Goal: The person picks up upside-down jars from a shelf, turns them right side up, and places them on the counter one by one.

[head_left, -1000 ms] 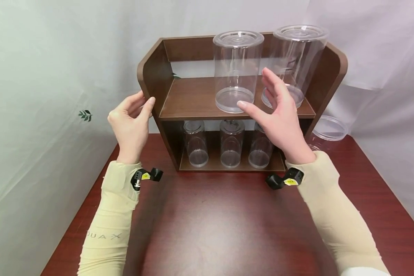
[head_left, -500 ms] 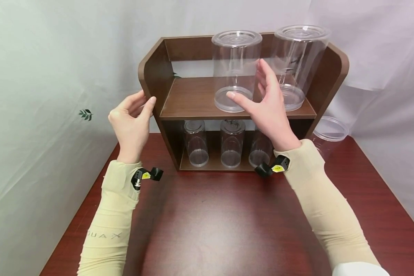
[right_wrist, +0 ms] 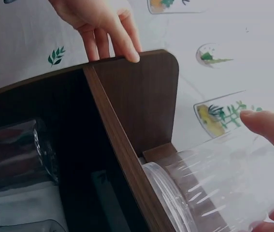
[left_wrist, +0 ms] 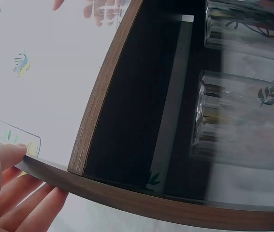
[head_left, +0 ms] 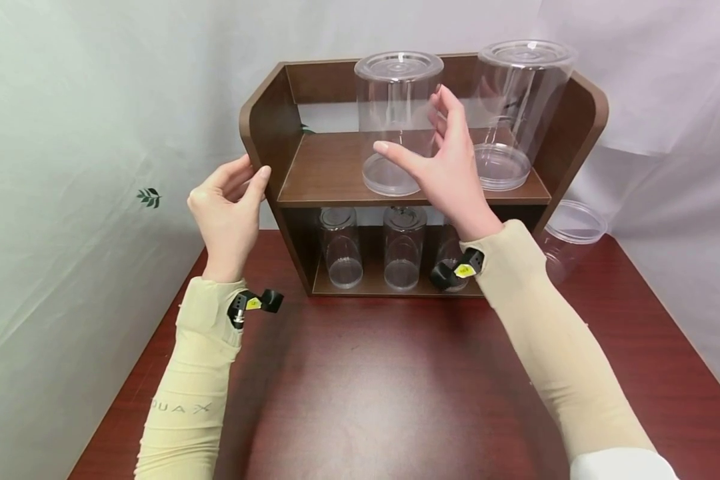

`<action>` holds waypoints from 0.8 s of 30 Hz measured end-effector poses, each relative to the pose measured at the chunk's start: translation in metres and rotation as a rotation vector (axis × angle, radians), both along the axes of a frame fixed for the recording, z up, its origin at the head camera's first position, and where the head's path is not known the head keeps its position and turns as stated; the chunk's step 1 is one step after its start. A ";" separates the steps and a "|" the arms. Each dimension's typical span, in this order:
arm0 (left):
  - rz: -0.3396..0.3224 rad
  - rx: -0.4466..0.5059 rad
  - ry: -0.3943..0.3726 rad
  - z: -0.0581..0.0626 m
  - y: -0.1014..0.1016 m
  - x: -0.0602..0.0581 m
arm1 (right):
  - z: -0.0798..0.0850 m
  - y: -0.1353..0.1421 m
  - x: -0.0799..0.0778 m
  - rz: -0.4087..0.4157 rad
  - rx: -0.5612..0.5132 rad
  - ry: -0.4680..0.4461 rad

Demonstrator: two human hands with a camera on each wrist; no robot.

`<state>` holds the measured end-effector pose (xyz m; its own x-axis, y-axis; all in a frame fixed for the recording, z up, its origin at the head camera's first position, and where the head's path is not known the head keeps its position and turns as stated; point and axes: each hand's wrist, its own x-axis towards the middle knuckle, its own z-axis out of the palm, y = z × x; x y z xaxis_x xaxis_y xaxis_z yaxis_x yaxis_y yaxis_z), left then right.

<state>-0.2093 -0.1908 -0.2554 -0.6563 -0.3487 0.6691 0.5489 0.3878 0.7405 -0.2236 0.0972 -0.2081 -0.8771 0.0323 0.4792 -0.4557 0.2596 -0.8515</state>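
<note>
A brown two-tier wooden shelf [head_left: 330,167] stands on the table. My left hand [head_left: 225,220] pinches the front edge of its left side panel between thumb and fingers. On the upper board stands a large clear jar [head_left: 379,100], its lid side down. My right hand [head_left: 447,170] is at the jar's right side, thumb stretched across the front and fingers fairly straight along the right wall. In the right wrist view the thumb [right_wrist: 265,124] looks apart from the jar. A second large clear jar [head_left: 522,100] stands right of the hand.
Smaller clear jars [head_left: 343,247] stand in the lower compartment; the right one is partly hidden by my wrist camera [head_left: 456,270]. Another clear jar [head_left: 576,223] sits on the red-brown table [head_left: 360,373] beyond the shelf's right side. White cloth [head_left: 96,100] hangs behind.
My right hand has moved left and slightly up to the nearer large jar. That jar has slid a little left along the upper board. The left hand has kept its place on the side panel.
</note>
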 end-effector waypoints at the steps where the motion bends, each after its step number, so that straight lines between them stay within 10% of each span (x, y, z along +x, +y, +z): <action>1: -0.001 0.000 0.001 0.000 0.000 0.000 | -0.001 0.000 -0.005 -0.004 0.007 -0.007; 24: 0.002 -0.003 0.004 0.001 0.001 0.001 | 0.000 -0.002 -0.007 0.002 0.000 0.024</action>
<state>-0.2085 -0.1898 -0.2546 -0.6526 -0.3480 0.6730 0.5512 0.3914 0.7369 -0.2303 0.0957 -0.2085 -0.8653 0.0309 0.5003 -0.4765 0.2590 -0.8401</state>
